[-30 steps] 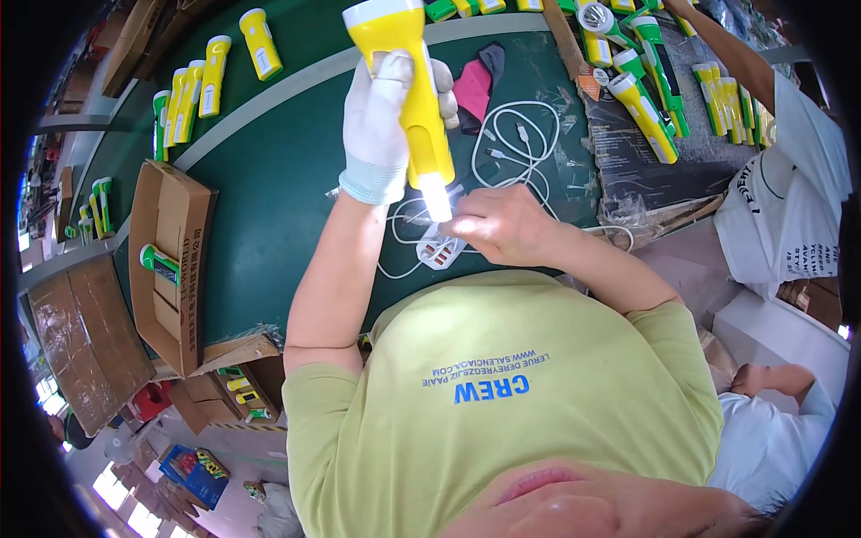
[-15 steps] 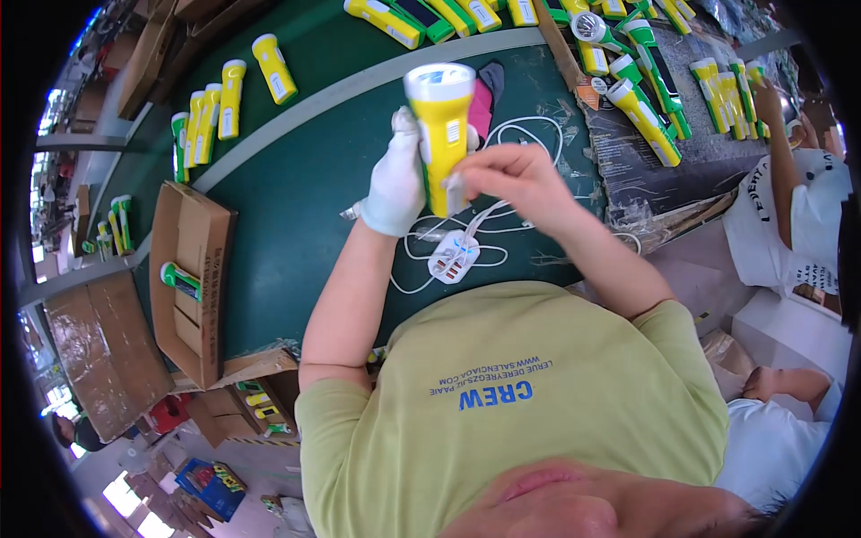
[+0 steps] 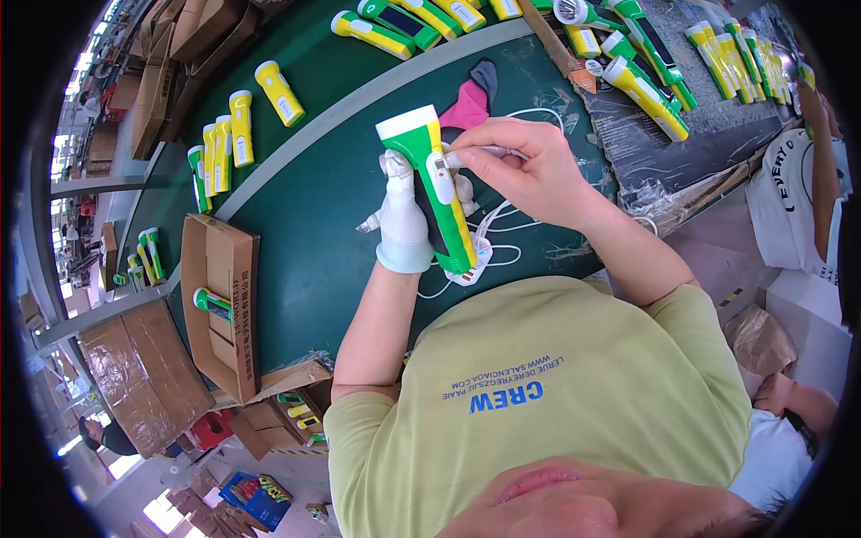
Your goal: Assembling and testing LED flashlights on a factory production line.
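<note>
My left hand (image 3: pixel 401 220), in a white glove, is closed around a green and yellow flashlight (image 3: pixel 438 188) with a white head. The flashlight is tilted, head up and to the left, with a dark panel and a white switch plate showing. My bare right hand (image 3: pixel 534 166) pinches the end of a white cable (image 3: pixel 489 151) against the flashlight's side, by the switch plate. Whether its plug is in the body cannot be made out. Below the flashlight, a white USB charging hub (image 3: pixel 482 260) with several cables lies partly hidden on the green table.
Several flashlights (image 3: pixel 239 127) stand or lie beyond the grey rail. More lie heaped on a dark board (image 3: pixel 583 108) at the right. A cardboard tray (image 3: pixel 242 332) at the left holds one flashlight. A pink and grey cloth (image 3: pixel 468 103) lies behind my hands. Another person (image 3: pixel 812 193) works at the right.
The flashlight has turned in my left hand, from its yellow side to its green side and switch plate, and sits lower. My right hand has moved up from its lower end to the switch plate.
</note>
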